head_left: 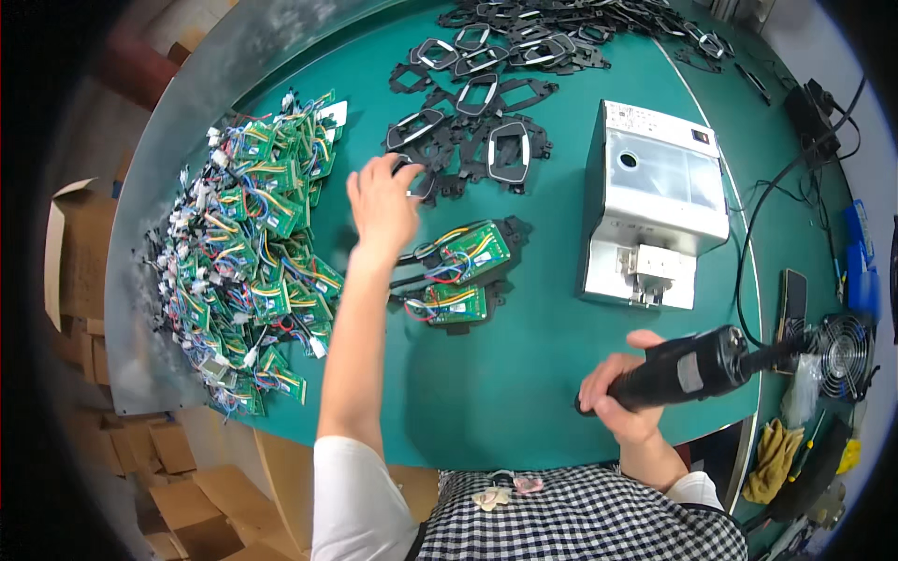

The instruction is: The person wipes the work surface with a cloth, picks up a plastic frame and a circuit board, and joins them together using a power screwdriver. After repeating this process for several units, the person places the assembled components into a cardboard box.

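Observation:
My left hand point(383, 208) reaches forward, its fingers closed on the edge of a black plastic frame point(423, 187) at the near side of the frame pile. In my right hand point(625, 404) is a black corded electric screwdriver point(687, 366), held sideways above the table with its cord end to the right. Between my hands lie two green circuit boards with coloured wires, the upper board point(475, 251) and the lower board point(456, 303), each on a black plastic part. My left fingertips are partly hidden behind the hand.
A heap of wired green circuit boards point(271, 210) covers the table's left side. More black frames point(510, 154) spread toward the back. A silver-white boxy machine point(655, 201) stands right of centre. Along the right edge are a cable point(745, 252), small fan point(845, 346) and gloves point(774, 458).

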A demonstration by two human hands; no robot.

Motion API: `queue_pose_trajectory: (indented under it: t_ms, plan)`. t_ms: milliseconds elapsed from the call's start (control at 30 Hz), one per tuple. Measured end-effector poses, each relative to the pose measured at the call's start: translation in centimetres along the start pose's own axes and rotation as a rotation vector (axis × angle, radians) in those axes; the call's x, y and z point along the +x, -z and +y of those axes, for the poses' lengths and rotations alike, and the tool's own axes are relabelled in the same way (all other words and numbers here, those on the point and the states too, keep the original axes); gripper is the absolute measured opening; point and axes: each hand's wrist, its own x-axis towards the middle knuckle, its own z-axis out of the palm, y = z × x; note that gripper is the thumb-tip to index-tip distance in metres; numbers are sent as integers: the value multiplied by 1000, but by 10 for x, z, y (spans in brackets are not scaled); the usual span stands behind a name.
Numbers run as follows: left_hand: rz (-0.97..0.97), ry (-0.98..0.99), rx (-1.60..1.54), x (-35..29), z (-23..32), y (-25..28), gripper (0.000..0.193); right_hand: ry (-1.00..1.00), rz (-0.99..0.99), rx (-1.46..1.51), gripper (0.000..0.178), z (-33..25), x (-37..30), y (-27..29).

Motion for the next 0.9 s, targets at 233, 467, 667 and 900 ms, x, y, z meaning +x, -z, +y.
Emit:
queue_pose_trajectory:
  t_ms: [233,467,667,900]
  plan:
    - [360,-97,-311,16,-44,26,14,-5,-4,-58,71,-3,4,-1]
    - [-478,-413,-443,-157,72,56,24,167,198,-282,74,5,13,-13]
    - [-6,-354,-493,-186,50,46,28,243,175,-442,73,7,3,-26]
    - [83,202,338,-164,-183,65,53,316,271,-528,73,-1,-8,-28]
